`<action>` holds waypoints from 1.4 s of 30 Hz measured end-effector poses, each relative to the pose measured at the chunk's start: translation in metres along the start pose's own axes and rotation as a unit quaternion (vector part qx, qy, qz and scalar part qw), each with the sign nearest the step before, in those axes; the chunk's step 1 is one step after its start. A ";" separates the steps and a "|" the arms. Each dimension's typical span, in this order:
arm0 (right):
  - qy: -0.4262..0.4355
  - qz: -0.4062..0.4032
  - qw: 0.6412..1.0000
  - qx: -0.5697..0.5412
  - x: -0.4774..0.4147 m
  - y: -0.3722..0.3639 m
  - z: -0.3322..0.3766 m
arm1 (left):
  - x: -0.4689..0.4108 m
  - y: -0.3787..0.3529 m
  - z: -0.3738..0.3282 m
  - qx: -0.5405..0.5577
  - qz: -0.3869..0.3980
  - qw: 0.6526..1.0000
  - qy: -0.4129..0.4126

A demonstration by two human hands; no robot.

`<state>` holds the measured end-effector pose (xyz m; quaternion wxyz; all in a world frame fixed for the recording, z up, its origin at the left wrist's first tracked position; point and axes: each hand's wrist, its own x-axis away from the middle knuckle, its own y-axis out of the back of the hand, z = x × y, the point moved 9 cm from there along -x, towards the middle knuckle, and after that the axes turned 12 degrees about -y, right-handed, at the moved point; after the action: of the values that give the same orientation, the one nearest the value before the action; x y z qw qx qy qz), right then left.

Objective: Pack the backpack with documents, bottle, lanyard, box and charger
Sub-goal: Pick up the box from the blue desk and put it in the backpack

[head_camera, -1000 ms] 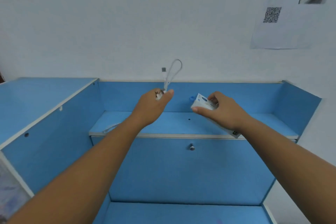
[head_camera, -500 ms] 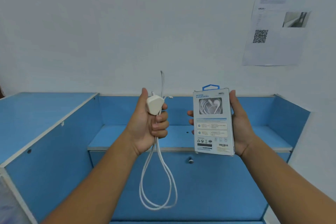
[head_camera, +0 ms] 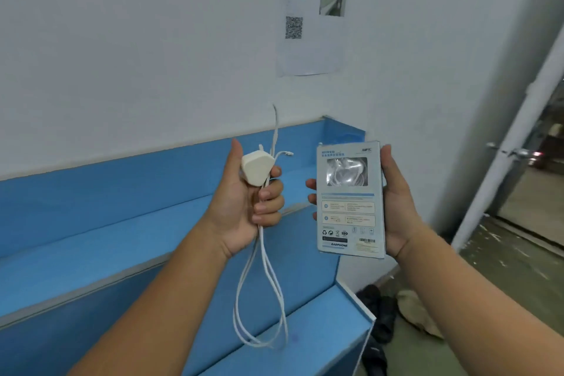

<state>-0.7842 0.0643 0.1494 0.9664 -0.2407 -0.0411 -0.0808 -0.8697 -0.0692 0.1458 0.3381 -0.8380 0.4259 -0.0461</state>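
Fingers [head_camera: 269, 193] grip the charger [head_camera: 254, 169] in the left hand [head_camera: 241, 214] and the box [head_camera: 349, 198] in the right hand [head_camera: 399, 210] above the shelf [head_camera: 106, 241]; neither seems packed yet, backpack unseen.

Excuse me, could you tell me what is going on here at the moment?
A person is holding up two of the items to be packed. The left hand grips a white charger, its cable hanging in a loop below the fist. The right hand holds an earphone box upright, printed side toward the camera. Behind them is a blue shelf unit; no backpack is in view.
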 end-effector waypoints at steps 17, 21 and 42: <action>0.207 -0.327 0.918 -0.083 0.395 0.238 0.072 | 0.011 -0.366 0.274 0.084 0.326 0.911 0.240; 0.237 -0.409 0.877 -0.083 0.501 0.269 0.068 | 0.051 -0.458 0.344 0.116 0.390 0.862 0.303; 0.266 -0.828 0.480 -0.120 0.895 0.185 -0.087 | 0.399 -0.723 0.549 0.015 0.748 0.494 0.443</action>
<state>0.1322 0.0622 0.0936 0.3789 -0.1756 0.0476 -0.9074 0.0765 0.2189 0.0783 0.0253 -0.0700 0.9863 -0.1471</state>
